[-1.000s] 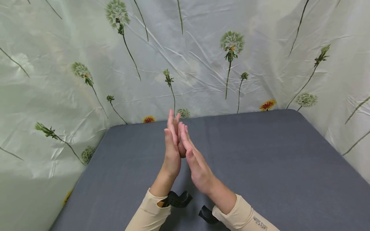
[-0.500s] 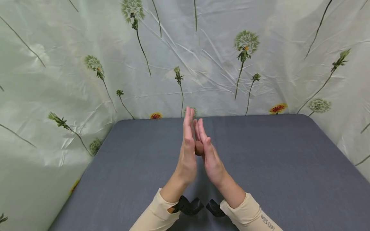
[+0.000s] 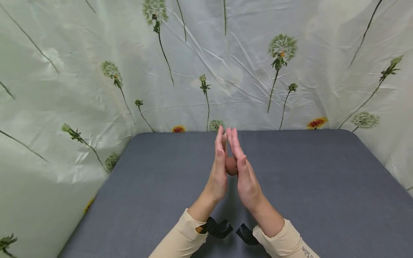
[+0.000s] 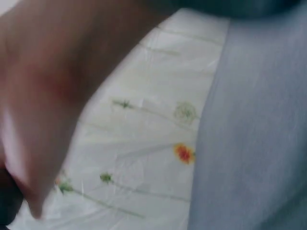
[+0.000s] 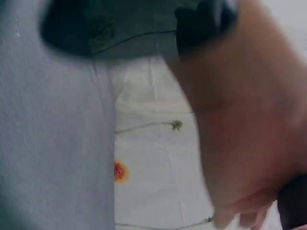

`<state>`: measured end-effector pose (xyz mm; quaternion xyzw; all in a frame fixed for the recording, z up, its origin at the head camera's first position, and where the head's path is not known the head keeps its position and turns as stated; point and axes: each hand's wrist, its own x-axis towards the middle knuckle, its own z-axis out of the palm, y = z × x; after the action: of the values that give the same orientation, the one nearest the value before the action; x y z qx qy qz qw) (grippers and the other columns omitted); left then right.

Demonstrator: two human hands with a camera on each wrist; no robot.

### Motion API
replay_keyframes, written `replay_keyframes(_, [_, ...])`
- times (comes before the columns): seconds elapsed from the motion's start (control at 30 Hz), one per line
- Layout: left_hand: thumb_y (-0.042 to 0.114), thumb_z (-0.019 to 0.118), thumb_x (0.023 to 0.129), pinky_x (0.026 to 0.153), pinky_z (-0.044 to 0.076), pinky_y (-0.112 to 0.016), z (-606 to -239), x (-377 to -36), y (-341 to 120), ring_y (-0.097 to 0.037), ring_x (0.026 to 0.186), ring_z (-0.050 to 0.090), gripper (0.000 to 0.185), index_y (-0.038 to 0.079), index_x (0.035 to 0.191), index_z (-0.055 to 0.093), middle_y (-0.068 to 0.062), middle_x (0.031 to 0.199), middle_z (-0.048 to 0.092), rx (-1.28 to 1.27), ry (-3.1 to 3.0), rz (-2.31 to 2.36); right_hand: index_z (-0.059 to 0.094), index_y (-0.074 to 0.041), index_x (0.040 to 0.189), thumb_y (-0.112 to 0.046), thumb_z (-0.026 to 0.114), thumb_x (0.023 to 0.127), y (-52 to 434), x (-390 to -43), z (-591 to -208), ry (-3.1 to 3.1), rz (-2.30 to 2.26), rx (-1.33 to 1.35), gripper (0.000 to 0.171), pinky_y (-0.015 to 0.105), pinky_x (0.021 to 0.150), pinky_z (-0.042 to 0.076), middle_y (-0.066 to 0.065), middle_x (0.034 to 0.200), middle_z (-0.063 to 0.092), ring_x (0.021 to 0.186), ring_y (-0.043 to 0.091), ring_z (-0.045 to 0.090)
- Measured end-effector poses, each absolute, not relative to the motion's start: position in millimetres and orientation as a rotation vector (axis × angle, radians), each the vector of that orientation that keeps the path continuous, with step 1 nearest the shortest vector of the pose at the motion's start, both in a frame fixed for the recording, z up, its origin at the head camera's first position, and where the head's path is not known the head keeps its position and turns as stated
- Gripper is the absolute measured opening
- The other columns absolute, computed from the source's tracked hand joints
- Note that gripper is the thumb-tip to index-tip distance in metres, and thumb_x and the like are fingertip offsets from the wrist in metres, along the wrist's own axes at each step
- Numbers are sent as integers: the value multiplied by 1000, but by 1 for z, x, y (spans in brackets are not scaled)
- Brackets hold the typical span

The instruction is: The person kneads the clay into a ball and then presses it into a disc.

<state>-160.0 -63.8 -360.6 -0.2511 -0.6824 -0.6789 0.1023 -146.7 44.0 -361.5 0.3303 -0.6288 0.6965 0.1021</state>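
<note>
A small, round brown ball (image 3: 231,166) is pressed between my two palms above the table in the head view. My left hand (image 3: 218,175) lies against its left side with the fingers straight and pointing forward. On the other side my right hand (image 3: 247,179) presses it, fingers straight too, and the fingertips of both hands almost meet in front. The left wrist view has the blurred left hand (image 4: 43,100) beside a dark edge of the ball (image 4: 8,199). Dark and partly cut off, the ball (image 5: 293,203) also appears by the right hand (image 5: 249,153) in the right wrist view.
A dark grey table surface (image 3: 174,172) stretches beneath the hands. Behind it and at its sides hangs a pale, wrinkled sheet (image 3: 187,107) printed with dandelions and orange flowers. Black wrist mounts (image 3: 219,228) stick out near the cream sleeves (image 3: 182,234).
The left hand, earlier farther forward than the right, has slid back until the fingertips are about level. Both hands shift rightward in view as the head camera turns. More of the ball shows.
</note>
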Motion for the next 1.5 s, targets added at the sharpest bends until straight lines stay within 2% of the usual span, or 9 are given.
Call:
replay_keyframes(0.53, [91, 20, 98, 131, 26, -60, -356, -171, -65, -19, 169, 14, 94, 37, 174, 1, 6, 181, 13, -650, -1996, -2118, 5, -9, 173, -46, 9, 118, 39, -127, -373, -1926, 1995, 944, 67, 11, 128, 3, 8, 183, 3, 170, 20, -7])
replay_keyframes(0.93, [82, 12, 104, 133, 19, -55, -355, -158, -56, -15, 167, 14, 91, 25, 175, 1, 2, 181, 10, -760, -2052, -1940, -2, -11, 173, -59, 11, 115, 50, -147, -366, -1886, 2130, 879, 76, 9, 126, 14, 7, 183, 3, 169, 27, 0])
replay_keyframes(0.97, [83, 12, 103, 127, 33, -49, -353, -158, -61, -16, 158, 35, 93, 25, 175, 1, 0, 181, 12, -748, -2031, -1940, -2, -10, 173, -56, 10, 116, 45, -147, -369, -1910, 2117, 883, 74, 8, 126, 12, 8, 183, 3, 169, 29, 0])
replay_keyframes(1.03, [88, 14, 101, 105, 49, -33, -347, -161, -70, -10, 155, 37, 96, 28, 175, 1, 0, 181, 14, -705, -1991, -1958, -3, -8, 173, -51, 7, 117, 35, -143, -374, -1950, 2099, 904, 70, 8, 126, 11, 9, 183, 1, 169, 32, 0])
replay_keyframes(1.17, [92, 18, 97, 56, 37, -21, -346, -166, -82, -5, 109, 58, 100, 32, 174, 1, 3, 180, 16, -607, -1969, -2021, 1, -9, 173, -46, 8, 118, 22, -136, -376, -1955, 2059, 967, 67, 11, 128, 8, 6, 183, 0, 170, 26, -3])
replay_keyframes(1.27, [90, 19, 99, 90, 55, -27, -353, -168, -81, -13, 137, 55, 98, 30, 174, 0, 1, 181, 13, -618, -1976, -2079, 2, -9, 173, -50, 10, 118, 23, -136, -370, -1897, 2033, 1013, 69, 14, 130, 11, 8, 183, 2, 170, 22, -2])
replay_keyframes(1.3, [88, 18, 100, 109, 51, -35, -356, -167, -79, -19, 142, 55, 97, 29, 175, -1, 1, 181, 11, -632, -1986, -2083, 3, -9, 173, -52, 11, 117, 26, -138, -367, -1882, 2028, 1013, 71, 14, 130, 15, 8, 183, 4, 169, 21, 1])
replay_keyframes(1.37, [83, 16, 104, 133, 25, -51, -360, -166, -72, -20, 169, 13, 93, 26, 175, -1, -2, 182, 9, -680, -2000, -2071, 2, -11, 173, -56, 12, 116, 33, -142, -364, -1868, 2039, 992, 74, 14, 128, 19, 8, 183, 6, 169, 22, 5])
replay_keyframes(1.5, [77, 12, 107, 135, 11, -59, -360, -160, -63, -22, 169, 10, 88, 21, 175, 1, -2, 181, 10, -744, -2028, -1968, -1, -14, 174, -63, 12, 114, 44, -151, -362, -1886, 2104, 910, 79, 10, 126, 19, 6, 183, 8, 169, 24, 7])
